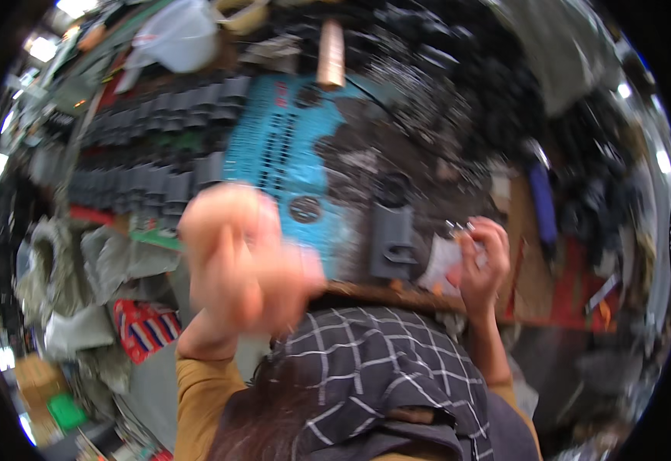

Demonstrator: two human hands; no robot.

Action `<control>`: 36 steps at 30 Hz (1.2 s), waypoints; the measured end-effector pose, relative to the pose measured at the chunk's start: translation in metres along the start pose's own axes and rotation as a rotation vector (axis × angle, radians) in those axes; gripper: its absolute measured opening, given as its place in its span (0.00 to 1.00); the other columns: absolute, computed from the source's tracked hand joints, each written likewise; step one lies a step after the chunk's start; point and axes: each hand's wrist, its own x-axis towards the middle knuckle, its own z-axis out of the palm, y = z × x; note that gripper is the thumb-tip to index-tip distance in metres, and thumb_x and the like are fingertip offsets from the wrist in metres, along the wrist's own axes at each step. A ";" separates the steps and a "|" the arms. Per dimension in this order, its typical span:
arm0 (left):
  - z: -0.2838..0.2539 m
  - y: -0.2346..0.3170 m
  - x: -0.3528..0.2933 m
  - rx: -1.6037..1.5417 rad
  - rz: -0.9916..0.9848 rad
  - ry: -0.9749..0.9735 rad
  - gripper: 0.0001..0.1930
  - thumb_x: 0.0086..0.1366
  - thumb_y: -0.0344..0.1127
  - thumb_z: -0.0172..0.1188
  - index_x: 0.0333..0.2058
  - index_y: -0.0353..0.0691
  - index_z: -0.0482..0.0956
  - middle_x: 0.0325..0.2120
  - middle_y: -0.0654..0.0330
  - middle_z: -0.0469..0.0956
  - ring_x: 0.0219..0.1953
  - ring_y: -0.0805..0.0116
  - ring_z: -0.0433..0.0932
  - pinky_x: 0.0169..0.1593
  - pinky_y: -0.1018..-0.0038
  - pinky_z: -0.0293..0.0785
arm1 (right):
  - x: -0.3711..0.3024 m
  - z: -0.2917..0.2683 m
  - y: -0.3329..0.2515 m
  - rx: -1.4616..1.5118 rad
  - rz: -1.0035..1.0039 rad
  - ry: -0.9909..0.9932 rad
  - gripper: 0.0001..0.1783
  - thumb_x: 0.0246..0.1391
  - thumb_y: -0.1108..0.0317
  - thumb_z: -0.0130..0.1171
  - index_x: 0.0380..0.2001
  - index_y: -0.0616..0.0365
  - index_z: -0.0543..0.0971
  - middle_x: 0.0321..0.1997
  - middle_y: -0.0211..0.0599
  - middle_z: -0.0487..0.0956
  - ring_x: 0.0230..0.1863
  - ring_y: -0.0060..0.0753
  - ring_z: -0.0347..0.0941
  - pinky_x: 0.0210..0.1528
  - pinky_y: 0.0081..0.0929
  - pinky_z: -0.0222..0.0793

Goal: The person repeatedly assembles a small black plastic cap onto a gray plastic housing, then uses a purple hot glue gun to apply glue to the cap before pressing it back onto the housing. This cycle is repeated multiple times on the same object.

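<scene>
Small shiny metal piece at right hand's fingertips, thumb and fingers apparently pinched on it, near white packet. Grey moulded part lies left of it on the bench, apart from both hands. Left hand raised, blurred; cannot tell if fingers open or closed. Similar grey parts in rows, upper left. Judgement: light, steady pinch suits so small a piece

The place looked like a workshop or small factory, shown by a crowded workbench with rows of matching grey parts toward its left edge, shiny black pieces heaped at the far right corner, and bright lights overhead.
</scene>
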 end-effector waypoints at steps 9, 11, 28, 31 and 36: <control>0.127 -0.086 -0.003 0.166 -0.218 -0.454 0.49 0.48 0.64 0.69 0.61 0.34 0.66 0.55 0.45 0.67 0.60 0.50 0.61 0.65 0.59 0.56 | -0.012 -0.017 0.029 -0.342 -0.185 -0.248 0.21 0.48 0.74 0.66 0.48 0.59 0.77 0.36 0.39 0.80 0.35 0.33 0.77 0.39 0.28 0.73; 0.137 -0.090 -0.002 0.224 -0.285 -0.549 0.50 0.47 0.65 0.69 0.61 0.35 0.66 0.55 0.46 0.67 0.60 0.50 0.60 0.65 0.59 0.56 | -0.011 -0.021 0.023 -0.303 -0.009 -0.328 0.18 0.48 0.74 0.66 0.45 0.60 0.79 0.38 0.39 0.81 0.36 0.33 0.78 0.41 0.28 0.74; 0.153 -0.084 -0.021 0.078 -0.351 -0.554 0.45 0.41 0.58 0.72 0.57 0.41 0.71 0.54 0.55 0.69 0.58 0.52 0.62 0.60 0.54 0.59 | 0.045 0.041 -0.005 -0.158 -0.194 -0.542 0.14 0.47 0.74 0.61 0.40 0.61 0.76 0.36 0.42 0.78 0.40 0.47 0.73 0.46 0.38 0.69; 0.150 -0.083 -0.019 0.076 -0.351 -0.569 0.45 0.41 0.58 0.73 0.57 0.40 0.70 0.54 0.55 0.69 0.59 0.51 0.62 0.59 0.54 0.59 | 0.047 0.029 -0.008 -0.114 -0.097 -0.595 0.26 0.45 0.71 0.66 0.50 0.60 0.72 0.39 0.42 0.78 0.41 0.45 0.74 0.47 0.38 0.69; 0.144 -0.075 -0.019 0.087 -0.340 -0.602 0.46 0.42 0.59 0.72 0.57 0.37 0.70 0.53 0.54 0.69 0.58 0.52 0.62 0.60 0.55 0.58 | 0.088 0.000 0.027 -0.386 -0.043 -0.300 0.14 0.47 0.65 0.67 0.35 0.61 0.78 0.39 0.42 0.79 0.43 0.45 0.75 0.48 0.38 0.69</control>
